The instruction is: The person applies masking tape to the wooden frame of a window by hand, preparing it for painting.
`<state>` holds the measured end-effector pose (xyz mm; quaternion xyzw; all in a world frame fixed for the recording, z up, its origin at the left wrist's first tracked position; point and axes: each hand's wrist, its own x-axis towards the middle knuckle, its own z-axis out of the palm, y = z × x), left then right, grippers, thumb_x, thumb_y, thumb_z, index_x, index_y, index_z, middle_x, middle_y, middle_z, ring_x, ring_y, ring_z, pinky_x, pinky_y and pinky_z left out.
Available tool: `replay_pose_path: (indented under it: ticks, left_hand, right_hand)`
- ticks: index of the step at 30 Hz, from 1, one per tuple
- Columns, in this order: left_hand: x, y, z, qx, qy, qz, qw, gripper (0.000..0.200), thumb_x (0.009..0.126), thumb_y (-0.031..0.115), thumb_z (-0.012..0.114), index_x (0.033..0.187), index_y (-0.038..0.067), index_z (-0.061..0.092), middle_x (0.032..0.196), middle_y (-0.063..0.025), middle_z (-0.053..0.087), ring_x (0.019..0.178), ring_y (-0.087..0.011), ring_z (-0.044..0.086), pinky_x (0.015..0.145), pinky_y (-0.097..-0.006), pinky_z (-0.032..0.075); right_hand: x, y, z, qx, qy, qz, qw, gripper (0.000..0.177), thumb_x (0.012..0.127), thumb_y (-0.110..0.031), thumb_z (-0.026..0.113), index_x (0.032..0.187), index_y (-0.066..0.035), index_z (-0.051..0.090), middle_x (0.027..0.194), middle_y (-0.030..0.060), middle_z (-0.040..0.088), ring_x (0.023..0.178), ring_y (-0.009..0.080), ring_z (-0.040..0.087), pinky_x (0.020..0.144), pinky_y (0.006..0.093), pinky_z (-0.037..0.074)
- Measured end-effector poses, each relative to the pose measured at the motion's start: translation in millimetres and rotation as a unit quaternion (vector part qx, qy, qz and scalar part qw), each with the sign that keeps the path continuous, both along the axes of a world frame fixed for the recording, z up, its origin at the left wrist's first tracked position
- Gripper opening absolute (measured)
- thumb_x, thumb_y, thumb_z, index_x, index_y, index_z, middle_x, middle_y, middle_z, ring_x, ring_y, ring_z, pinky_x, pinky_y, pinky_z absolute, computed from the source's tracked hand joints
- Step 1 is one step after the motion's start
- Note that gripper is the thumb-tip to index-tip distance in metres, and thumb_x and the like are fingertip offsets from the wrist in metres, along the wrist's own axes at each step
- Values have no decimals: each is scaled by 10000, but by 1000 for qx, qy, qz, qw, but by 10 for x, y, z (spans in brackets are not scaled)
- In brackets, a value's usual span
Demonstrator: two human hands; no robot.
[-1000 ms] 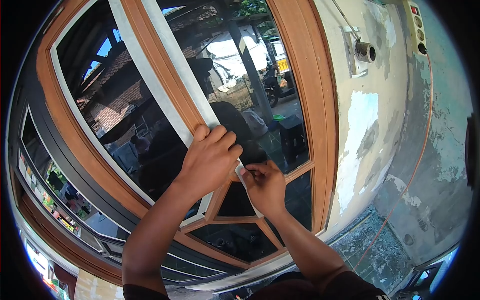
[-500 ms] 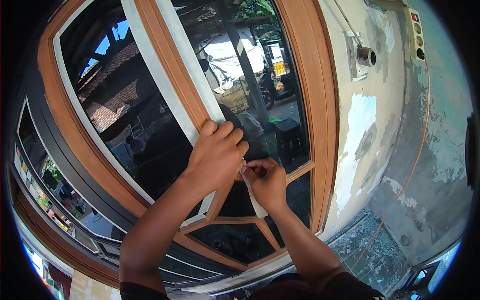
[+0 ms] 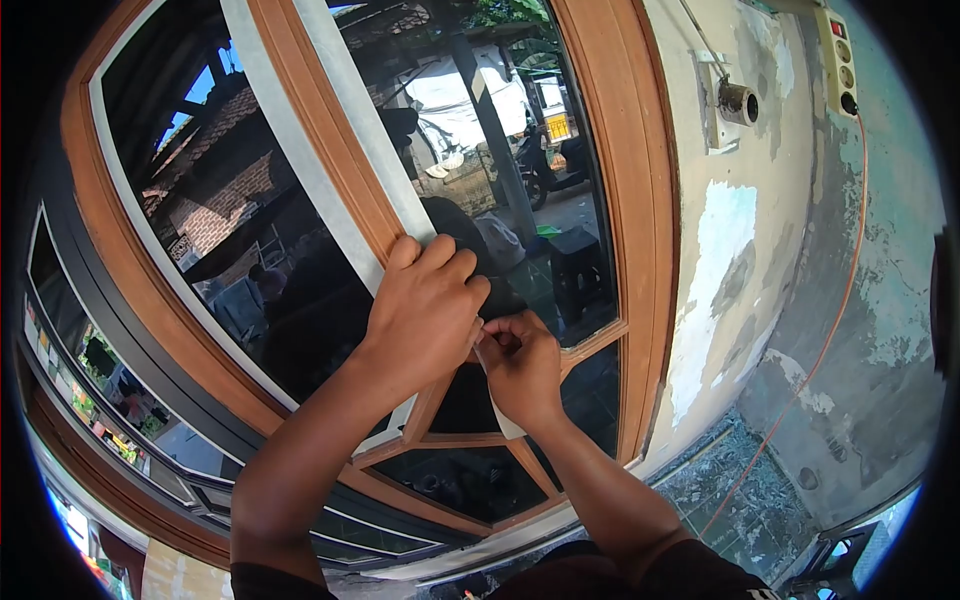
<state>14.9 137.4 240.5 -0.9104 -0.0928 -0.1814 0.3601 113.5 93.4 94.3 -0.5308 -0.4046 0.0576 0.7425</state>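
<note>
My left hand [image 3: 425,305] is closed, knuckles up, against the brown wooden bar of the window frame [image 3: 330,120] and the pale masking tape [image 3: 362,105] along the glass edge. Its fingertips are mostly hidden. Just to the right, my right hand [image 3: 525,372] pinches a loose strip of the tape [image 3: 508,422] between thumb and forefinger. The free end of that strip hangs below the right hand. Thumb and fingers of both hands nearly meet at the strip, over the lower corner of the right-hand pane [image 3: 470,215].
More pale tape [image 3: 300,165] edges the left pane. Small dark panes [image 3: 460,478] between wooden bars lie below. At right stand a peeling wall [image 3: 735,250], a pipe stub [image 3: 738,104] and a power strip [image 3: 836,62] with an orange cord [image 3: 822,350].
Both hands have shifted slightly left in view, as has the window frame. The hands keep their grip, and less of the loose strip shows beside the right hand.
</note>
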Motion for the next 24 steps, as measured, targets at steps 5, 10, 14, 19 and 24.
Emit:
replay_pose_path:
  ticks: [5, 10, 14, 19, 24]
  left_hand:
    - [4, 21, -14, -11, -8, -8, 1000, 279, 682, 285, 913, 857, 114, 778, 952, -6, 641, 1025, -200, 549, 930, -399, 359]
    - [1, 40, -9, 2, -4, -10, 1000, 286, 681, 287, 915, 860, 113, 776, 953, -4, 638, 1020, -202, 550, 940, -406, 359]
    - [1, 51, -10, -4, -6, -11, 1000, 286, 672, 274, 920, 859, 114, 773, 952, -3, 635, 1018, -203, 551, 948, -411, 358]
    - [16, 37, -23, -2, -11, -3, 1000, 279, 666, 259, 925, 847, 117, 766, 944, 0, 633, 1010, -204, 549, 951, -414, 359]
    - [48, 25, -60, -7, -24, 4, 1000, 274, 667, 248, 926, 836, 116, 755, 928, 0, 624, 1001, -201, 548, 947, -419, 358]
  right_hand:
    - [9, -44, -11, 0, 27, -7, 1000, 160, 874, -114, 862, 941, 13, 791, 833, 96, 635, 687, 183, 629, 636, 343, 511]
    - [25, -51, 16, -9, 16, -16, 1000, 185, 866, -135, 878, 924, 17, 790, 830, 93, 633, 685, 180, 628, 639, 339, 515]
    - [17, -41, 22, -20, 28, 1, 999, 188, 872, -151, 874, 924, 16, 804, 848, 82, 632, 723, 164, 620, 665, 331, 501]
    - [-12, -20, 21, -10, 31, 12, 999, 154, 889, -116, 843, 953, 15, 794, 843, 82, 615, 712, 168, 603, 655, 332, 491]
    - [-21, 8, -14, 12, -16, -11, 1000, 102, 911, -66, 799, 943, 23, 761, 836, 95, 597, 703, 187, 597, 636, 333, 484]
